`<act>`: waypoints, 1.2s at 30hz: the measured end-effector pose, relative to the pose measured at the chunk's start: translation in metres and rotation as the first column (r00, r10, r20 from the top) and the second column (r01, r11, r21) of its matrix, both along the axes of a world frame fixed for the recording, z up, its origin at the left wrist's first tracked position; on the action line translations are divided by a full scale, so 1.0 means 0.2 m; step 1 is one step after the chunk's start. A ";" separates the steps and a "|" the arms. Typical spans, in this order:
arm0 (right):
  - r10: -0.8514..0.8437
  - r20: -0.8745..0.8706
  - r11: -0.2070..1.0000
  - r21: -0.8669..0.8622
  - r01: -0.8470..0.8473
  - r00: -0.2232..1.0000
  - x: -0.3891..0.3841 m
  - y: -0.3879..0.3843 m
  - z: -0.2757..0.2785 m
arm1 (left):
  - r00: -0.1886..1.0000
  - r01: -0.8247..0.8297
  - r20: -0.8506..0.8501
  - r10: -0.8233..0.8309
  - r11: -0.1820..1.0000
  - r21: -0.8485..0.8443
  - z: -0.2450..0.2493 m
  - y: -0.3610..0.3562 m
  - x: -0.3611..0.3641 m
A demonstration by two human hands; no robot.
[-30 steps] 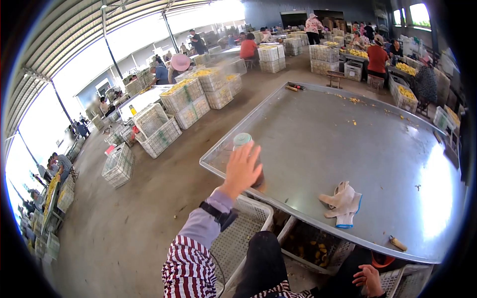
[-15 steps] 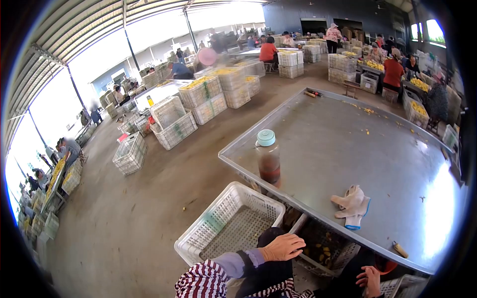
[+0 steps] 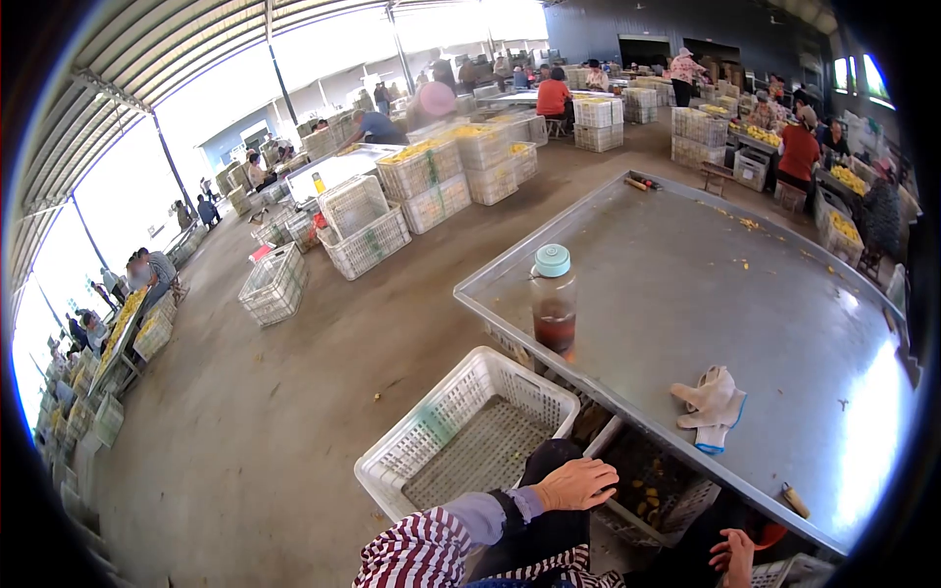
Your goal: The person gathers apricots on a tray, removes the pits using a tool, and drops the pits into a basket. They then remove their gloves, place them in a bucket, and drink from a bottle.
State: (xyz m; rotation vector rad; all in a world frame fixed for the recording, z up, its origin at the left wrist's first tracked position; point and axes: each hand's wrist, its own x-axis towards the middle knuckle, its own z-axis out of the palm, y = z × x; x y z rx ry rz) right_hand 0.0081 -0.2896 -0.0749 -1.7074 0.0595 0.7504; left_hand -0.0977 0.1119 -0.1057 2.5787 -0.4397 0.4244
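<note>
My left hand (image 3: 576, 484) rests palm down on my dark-trousered knee, holding nothing, its fingers loosely stretched out. At the lower right, my right hand (image 3: 733, 561) hangs near my other leg, empty, with its fingers a little apart. Beside my left knee stands a white plastic crate (image 3: 420, 431) with nothing in its visible bottom. On the metal table (image 3: 676, 294) are a clear bottle (image 3: 555, 312) with a teal lid and dark liquid, a pair of pale work gloves (image 3: 714, 404) with blue cuffs, and a wooden-handled tool (image 3: 795, 501) near the front edge.
A second crate (image 3: 619, 521) with yellow scraps sits under the table edge. More tools (image 3: 642, 182) lie at the far corner. Stacked crates (image 3: 421, 178) with yellow contents stand across the concrete floor (image 3: 245, 421). Several people sit working at other tables; a person in red (image 3: 799, 155) sits at the right.
The view has shifted slightly, so the table, crate and bottle appear a little further right. Both hands keep practically the same pose.
</note>
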 end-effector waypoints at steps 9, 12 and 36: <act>0.033 0.009 0.999 -0.016 -0.033 0.999 0.03 -0.02 -0.04 | 0.998 -0.017 0.065 0.021 0.998 -0.066 -0.02 -0.01 0.02; 0.022 0.004 1.000 -0.014 -0.022 1.000 0.02 -0.01 -0.02 | 1.000 -0.023 -0.009 0.022 0.999 -0.041 -0.01 -0.01 0.01; 0.018 -0.006 1.000 -0.009 -0.018 1.000 0.02 -0.01 -0.01 | 0.993 0.006 -0.116 0.002 0.998 0.067 -0.04 -0.04 0.05</act>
